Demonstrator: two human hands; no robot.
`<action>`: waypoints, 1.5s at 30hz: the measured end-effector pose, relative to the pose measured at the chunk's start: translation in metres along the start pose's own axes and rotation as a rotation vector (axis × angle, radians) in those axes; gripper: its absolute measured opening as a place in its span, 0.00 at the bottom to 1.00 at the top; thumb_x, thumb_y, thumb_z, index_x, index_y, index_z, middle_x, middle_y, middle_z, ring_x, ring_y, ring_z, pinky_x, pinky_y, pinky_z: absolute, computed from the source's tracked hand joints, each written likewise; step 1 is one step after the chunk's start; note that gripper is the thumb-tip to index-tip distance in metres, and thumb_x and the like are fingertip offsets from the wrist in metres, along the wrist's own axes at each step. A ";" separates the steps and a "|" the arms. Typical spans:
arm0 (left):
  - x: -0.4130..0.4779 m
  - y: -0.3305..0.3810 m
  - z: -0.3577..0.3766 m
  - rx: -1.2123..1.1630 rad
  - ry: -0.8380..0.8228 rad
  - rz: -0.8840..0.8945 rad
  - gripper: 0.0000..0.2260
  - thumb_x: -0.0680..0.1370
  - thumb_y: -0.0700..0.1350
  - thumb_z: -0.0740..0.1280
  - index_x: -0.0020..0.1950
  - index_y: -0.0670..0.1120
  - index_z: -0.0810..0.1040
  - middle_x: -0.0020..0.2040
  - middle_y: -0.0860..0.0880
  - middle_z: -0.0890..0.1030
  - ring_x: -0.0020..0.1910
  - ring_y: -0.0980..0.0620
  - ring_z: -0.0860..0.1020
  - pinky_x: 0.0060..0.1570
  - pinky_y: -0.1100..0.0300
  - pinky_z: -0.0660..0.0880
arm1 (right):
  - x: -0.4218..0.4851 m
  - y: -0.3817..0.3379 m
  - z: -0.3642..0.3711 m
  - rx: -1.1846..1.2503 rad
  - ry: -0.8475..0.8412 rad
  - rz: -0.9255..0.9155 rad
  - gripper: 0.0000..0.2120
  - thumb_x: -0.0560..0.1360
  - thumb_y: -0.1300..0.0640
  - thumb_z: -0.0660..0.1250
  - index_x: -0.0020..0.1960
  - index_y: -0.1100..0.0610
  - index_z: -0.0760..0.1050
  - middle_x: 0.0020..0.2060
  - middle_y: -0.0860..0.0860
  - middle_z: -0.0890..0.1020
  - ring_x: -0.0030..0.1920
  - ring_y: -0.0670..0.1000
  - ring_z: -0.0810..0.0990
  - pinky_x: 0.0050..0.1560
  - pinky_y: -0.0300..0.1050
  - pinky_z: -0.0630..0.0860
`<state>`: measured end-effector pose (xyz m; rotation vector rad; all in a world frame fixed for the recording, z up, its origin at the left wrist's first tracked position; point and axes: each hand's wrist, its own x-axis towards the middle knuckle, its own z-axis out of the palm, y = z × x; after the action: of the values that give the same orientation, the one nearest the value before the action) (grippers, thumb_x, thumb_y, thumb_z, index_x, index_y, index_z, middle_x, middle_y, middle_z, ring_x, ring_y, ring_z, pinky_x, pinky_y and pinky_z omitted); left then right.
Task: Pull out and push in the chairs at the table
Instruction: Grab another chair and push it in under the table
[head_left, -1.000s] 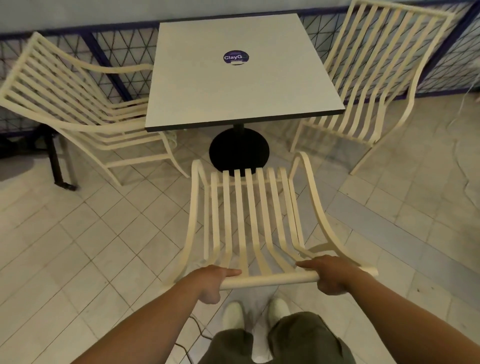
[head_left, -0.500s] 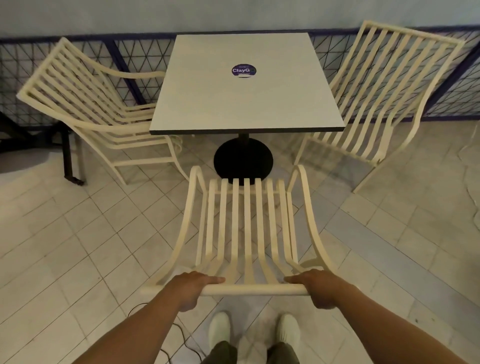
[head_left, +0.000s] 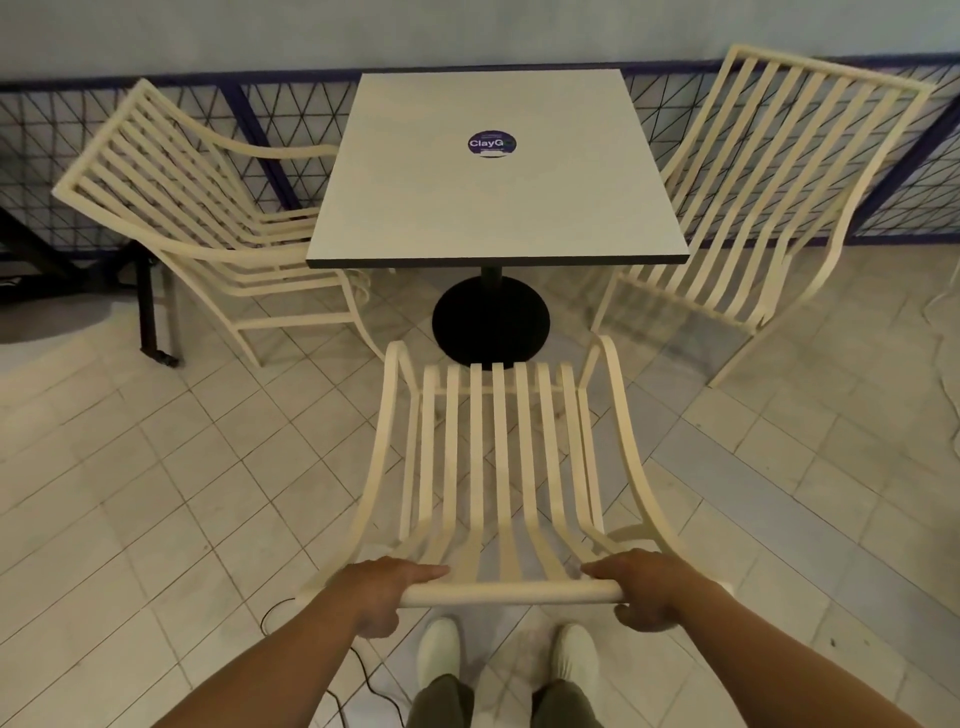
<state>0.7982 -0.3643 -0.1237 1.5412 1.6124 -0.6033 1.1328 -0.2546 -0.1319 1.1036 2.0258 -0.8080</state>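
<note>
A cream slatted chair (head_left: 500, 467) stands in front of me, facing the square grey table (head_left: 493, 208). Its front edge sits just short of the table's round black base (head_left: 491, 325), clear of the tabletop. My left hand (head_left: 382, 590) and my right hand (head_left: 649, 587) both grip the chair's top rail, one near each end. A second cream chair (head_left: 208, 223) sits at the table's left side, a third cream chair (head_left: 769, 197) at its right side.
A dark mesh railing (head_left: 270, 130) runs along the wall behind the table. A black metal leg (head_left: 148, 306) stands on the floor at the left. A thin black cable (head_left: 358, 670) lies on the tiles by my left shoe.
The chair has come back toward me and straightened to face the table squarely. Both hands have kept their hold on the top rail.
</note>
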 end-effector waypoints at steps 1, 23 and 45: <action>0.000 -0.003 0.001 0.004 -0.003 -0.003 0.42 0.77 0.35 0.63 0.75 0.75 0.53 0.74 0.51 0.69 0.62 0.46 0.76 0.55 0.55 0.75 | 0.001 -0.002 0.001 -0.002 0.003 -0.005 0.34 0.75 0.55 0.67 0.76 0.39 0.59 0.70 0.47 0.72 0.65 0.52 0.74 0.65 0.50 0.71; 0.008 -0.008 -0.002 0.051 0.028 -0.064 0.45 0.76 0.28 0.60 0.74 0.75 0.57 0.70 0.52 0.71 0.67 0.44 0.72 0.73 0.33 0.54 | 0.011 -0.010 0.001 -0.060 0.040 -0.058 0.42 0.75 0.65 0.68 0.76 0.33 0.54 0.67 0.48 0.73 0.62 0.53 0.75 0.63 0.49 0.73; 0.000 0.009 -0.006 0.016 -0.006 0.006 0.43 0.76 0.30 0.64 0.78 0.70 0.55 0.69 0.49 0.73 0.59 0.46 0.77 0.56 0.55 0.74 | 0.005 -0.019 0.004 -0.053 0.030 -0.032 0.41 0.75 0.66 0.66 0.76 0.33 0.54 0.68 0.49 0.72 0.61 0.53 0.76 0.61 0.48 0.73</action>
<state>0.8058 -0.3586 -0.1190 1.5538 1.6013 -0.6190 1.1146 -0.2637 -0.1346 1.0627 2.0826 -0.7536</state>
